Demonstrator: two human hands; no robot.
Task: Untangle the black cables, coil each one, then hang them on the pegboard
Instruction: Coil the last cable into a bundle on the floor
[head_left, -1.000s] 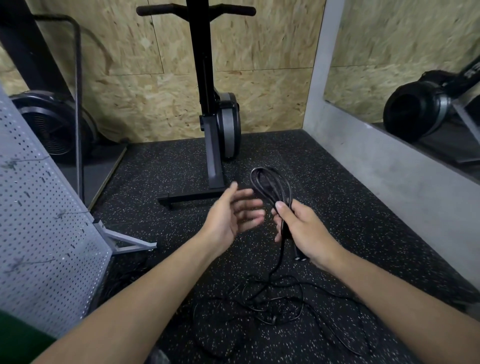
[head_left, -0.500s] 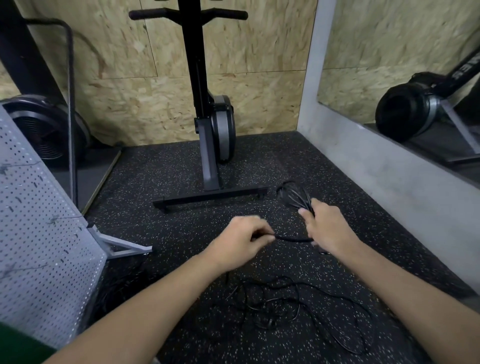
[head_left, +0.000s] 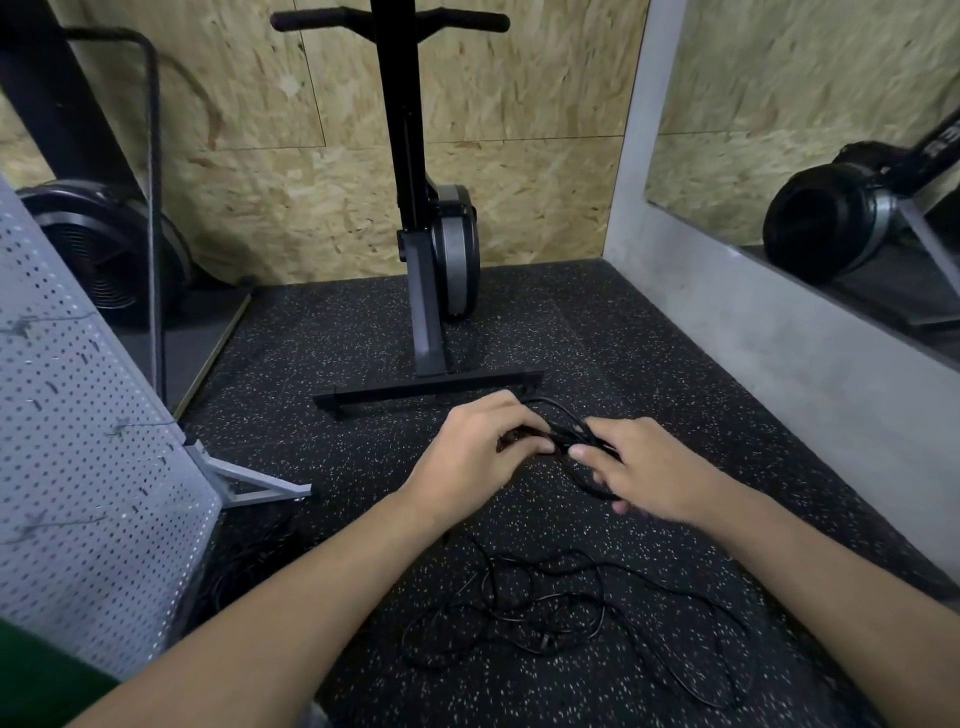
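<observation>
Left hand (head_left: 478, 447) grips one end of the black cable coil (head_left: 571, 431), right hand (head_left: 654, 467) pinches the other | coil held right of pegboard (head_left: 78, 467) | done: one cable almost coiled | left: tangle (head_left: 545, 608) on floor right of pegboard, nothing seen hanging.

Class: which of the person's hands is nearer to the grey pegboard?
Left. The left hand grips the coiled cable on the side towards the pegboard; the right hand holds the coil's other side, farther from the board.
</observation>
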